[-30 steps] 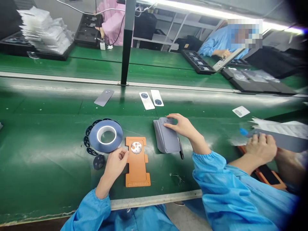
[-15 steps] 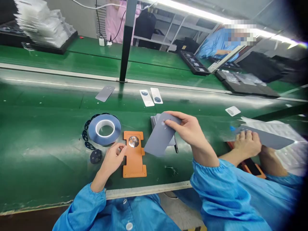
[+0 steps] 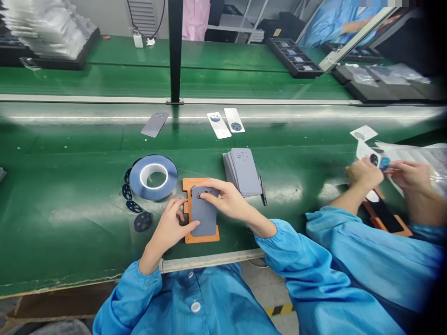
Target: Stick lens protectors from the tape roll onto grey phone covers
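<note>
A thin grey phone back panel [image 3: 204, 216] with camera holes at its top lies over an orange fixture [image 3: 202, 239]. My right hand [image 3: 228, 200] pinches the panel's top end, thumb near the holes and fingers over the far edge. At the fixture's left side, my left hand [image 3: 171, 223] has thumb and fingers apart. Its thumb touches the panel's lower left edge, and its fingertips are by the fixture's rim. The panel hides most of the fixture. Whether it lies fully flat I cannot tell.
Left of the fixture lies a blue tape roll [image 3: 153, 177] with black camera-shaped pieces [image 3: 143, 222] around it. A stack of grey panels [image 3: 247, 172] and a black pen-like tool [image 3: 262, 190] lie to the right. Beyond are white cards [image 3: 219, 125]. A co-worker's hands [image 3: 365, 177] work at far right.
My right hand has brought the grey panel left and down onto the orange fixture. My left thumb has come onto the panel's edge. The co-worker's grey panel has given way to a white card.
</note>
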Demonstrator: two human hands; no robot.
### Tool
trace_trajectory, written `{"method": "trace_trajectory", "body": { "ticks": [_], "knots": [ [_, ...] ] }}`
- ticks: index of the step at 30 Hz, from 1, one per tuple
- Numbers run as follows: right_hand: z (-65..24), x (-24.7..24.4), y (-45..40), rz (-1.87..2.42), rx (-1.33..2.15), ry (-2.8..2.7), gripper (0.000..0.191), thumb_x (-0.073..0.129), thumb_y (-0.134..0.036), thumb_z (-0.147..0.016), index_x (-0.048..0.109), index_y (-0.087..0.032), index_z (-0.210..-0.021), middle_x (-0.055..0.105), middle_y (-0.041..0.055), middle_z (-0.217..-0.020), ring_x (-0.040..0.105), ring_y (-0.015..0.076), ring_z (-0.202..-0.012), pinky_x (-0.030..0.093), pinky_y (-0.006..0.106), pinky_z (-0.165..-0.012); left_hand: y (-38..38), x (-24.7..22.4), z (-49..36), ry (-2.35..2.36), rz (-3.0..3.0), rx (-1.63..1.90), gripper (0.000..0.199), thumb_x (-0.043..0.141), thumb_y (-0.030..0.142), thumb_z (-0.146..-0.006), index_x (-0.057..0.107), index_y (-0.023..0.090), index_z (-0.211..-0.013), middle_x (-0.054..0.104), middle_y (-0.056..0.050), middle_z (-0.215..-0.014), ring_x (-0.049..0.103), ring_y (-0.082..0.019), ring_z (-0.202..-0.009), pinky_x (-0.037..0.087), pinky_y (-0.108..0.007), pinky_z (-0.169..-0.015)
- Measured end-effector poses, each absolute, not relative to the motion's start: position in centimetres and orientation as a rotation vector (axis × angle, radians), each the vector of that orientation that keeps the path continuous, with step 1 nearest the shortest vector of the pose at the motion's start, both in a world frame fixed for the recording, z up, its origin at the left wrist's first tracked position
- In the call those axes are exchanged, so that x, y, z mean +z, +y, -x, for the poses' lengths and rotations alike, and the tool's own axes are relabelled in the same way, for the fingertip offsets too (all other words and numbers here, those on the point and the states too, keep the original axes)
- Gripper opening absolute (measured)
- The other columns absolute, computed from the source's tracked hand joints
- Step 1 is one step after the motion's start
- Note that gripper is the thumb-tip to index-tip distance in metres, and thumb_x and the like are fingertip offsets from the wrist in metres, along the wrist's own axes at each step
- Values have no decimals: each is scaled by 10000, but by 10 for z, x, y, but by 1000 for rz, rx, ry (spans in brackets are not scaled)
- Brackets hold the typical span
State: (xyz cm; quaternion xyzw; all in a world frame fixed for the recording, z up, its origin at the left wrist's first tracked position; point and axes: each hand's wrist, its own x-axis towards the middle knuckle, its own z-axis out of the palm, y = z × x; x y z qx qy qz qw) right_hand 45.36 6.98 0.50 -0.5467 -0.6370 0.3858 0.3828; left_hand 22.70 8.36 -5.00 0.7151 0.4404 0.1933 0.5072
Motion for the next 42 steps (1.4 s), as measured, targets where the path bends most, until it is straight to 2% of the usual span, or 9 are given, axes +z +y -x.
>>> {"method": "trace_trajectory", "body": {
  "ticks": [6,13,17,21,24,28,33,37,42],
  "knots": [
    [-453,-14,75,1309,866,-1703,253,597,-305,-976,717,-243,-1190,745,67,-1169,681,227,-1073,549,376,-936,85,-50,-227,1057,-1711,442,572,758,343,-810,546,240,-1331,527,-67,-1255,606,-123,-748,560,-301,-674],
    [-454,-33,74,1288,774,-1788,294,588,-253,-971,660,-247,-1256,719,67,-1156,659,217,-1028,555,379,-906,85,-50,-228,1048,-1726,430,548,742,270,-814,538,244,-1322,509,-64,-1276,588,-105,-726,549,-291,-668],
    [-455,-40,73,1430,565,-1941,396,577,-258,-962,593,-226,-1357,653,119,-1244,601,272,-1148,530,461,-984,85,-50,-228,1046,-1728,427,545,734,248,-819,531,252,-1325,509,-58,-1266,583,-106,-731,550,-290,-683],
    [-450,-46,62,1602,298,-2065,499,562,-276,-971,513,-158,-1453,563,181,-1402,511,329,-1306,449,536,-1096,85,-50,-229,1036,-1736,428,539,722,244,-827,526,256,-1329,507,-62,-1269,573,-109,-729,554,-298,-693],
    [-437,-49,43,1662,240,-2150,523,470,-261,-1018,424,-139,-1525,473,180,-1533,412,317,-1434,381,533,-1167,84,-52,-229,1026,-1743,439,552,718,241,-826,514,258,-1338,508,-66,-1275,568,-108,-721,560,-308,-704],
    [-416,-52,26,1776,236,-2216,602,447,-347,-1038,331,-95,-1572,374,174,-1617,334,324,-1492,339,552,-1182,84,-55,-228,1009,-1743,439,556,690,203,-826,500,262,-1346,504,-65,-1286,567,-106,-731,559,-303,-712],
    [-404,-51,40,1916,231,-2109,595,498,-428,-1014,439,-130,-1525,456,170,-1567,436,381,-1400,338,600,-1139,84,-56,-228,1001,-1729,446,546,670,175,-818,501,260,-1330,509,-69,-1289,561,-112,-732,554,-299,-697],
    [-404,-46,53,1913,252,-2058,526,487,-418,-1021,509,-141,-1468,566,184,-1459,494,378,-1329,348,592,-1120,83,-54,-229,1010,-1722,462,532,698,188,-808,521,250,-1306,523,-71,-1271,568,-122,-729,553,-311,-687],
    [-408,-40,49,1852,229,-2092,487,507,-375,-1016,516,-162,-1453,563,175,-1462,499,369,-1324,348,597,-1119,84,-52,-230,1036,-1723,465,540,720,182,-793,540,237,-1299,528,-55,-1239,569,-108,-701,556,-312,-704]
  ]
}}
